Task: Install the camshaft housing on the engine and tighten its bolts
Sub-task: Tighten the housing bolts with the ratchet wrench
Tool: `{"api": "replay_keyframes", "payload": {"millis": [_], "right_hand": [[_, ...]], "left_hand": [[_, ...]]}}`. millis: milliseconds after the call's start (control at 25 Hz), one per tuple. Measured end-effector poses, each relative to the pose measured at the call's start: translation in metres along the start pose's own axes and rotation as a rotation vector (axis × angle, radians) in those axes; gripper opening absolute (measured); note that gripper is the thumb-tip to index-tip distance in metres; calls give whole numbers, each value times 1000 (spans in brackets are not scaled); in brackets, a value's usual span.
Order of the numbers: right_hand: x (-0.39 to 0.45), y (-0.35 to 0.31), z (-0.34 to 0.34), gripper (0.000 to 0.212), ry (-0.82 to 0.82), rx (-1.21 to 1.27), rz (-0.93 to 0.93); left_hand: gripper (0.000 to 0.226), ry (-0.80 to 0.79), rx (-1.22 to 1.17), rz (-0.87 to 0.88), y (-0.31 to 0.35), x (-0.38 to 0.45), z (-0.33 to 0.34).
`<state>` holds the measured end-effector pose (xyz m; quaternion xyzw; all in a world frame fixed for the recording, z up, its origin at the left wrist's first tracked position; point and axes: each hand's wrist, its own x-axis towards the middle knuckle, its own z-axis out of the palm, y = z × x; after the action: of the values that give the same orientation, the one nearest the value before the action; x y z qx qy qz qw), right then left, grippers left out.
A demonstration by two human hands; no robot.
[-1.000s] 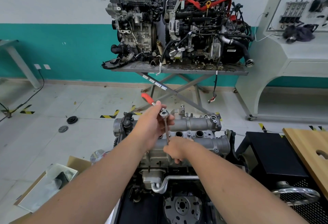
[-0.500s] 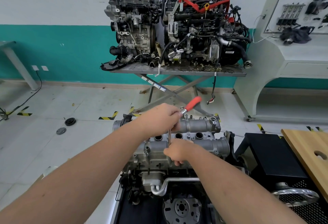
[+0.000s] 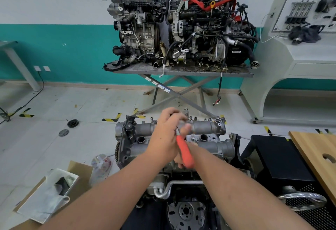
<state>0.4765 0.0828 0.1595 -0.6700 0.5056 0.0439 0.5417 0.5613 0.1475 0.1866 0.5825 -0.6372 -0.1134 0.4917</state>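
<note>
The silver camshaft housing [image 3: 209, 127] lies on top of the engine [image 3: 185, 209] right in front of me, with several bolts standing along its far edge. My left hand [image 3: 166, 135] grips the head of a ratchet wrench, whose red handle [image 3: 184, 154] points back toward me. My right hand [image 3: 179, 163] is lower down, mostly hidden behind the handle and my left hand. Its curled fingers hold the ratchet's extension just above the housing. The socket and the bolt under it are hidden.
Two complete engines [image 3: 181, 27] stand on a scissor-lift table [image 3: 181, 70] at the back. An open cardboard box [image 3: 49, 191] lies on the floor at left. A black cabinet [image 3: 278, 157] and a wooden board [image 3: 316, 155] are at right, with a white console [image 3: 300, 62] beyond.
The red handle swung round in my left hand: from pointing far-left, to far-right, to pointing toward me now. My right hand stayed low on the extension.
</note>
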Motion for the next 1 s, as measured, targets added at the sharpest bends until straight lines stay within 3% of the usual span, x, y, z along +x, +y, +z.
{"api": "replay_keyframes", "payload": {"millis": [80,240,360,480,680,840,1000], "right_hand": [[-1,1,2,28,-31,-272,-21],[10,6,3,40,-67,-373,-16],[9,4,2,43,-42,-443,-69],[10,6,0,46,-27,-482,-69],[9,7,-2,45,-33,-489,-93],[11,8,-2,41,-19,-499,-80],[12,8,-1,42,-2,-487,-69]], "left_hand": [[29,60,-287,-125,1,-3,5],[54,208,-776,-659,4,4,13],[38,233,-944,-772,7,18,1],[28,31,-749,-769,12,30,-20],[27,-341,-150,-633,32,51,-38],[30,-482,466,-257,38,58,-35],[33,-538,810,184,25,50,-40]]}}
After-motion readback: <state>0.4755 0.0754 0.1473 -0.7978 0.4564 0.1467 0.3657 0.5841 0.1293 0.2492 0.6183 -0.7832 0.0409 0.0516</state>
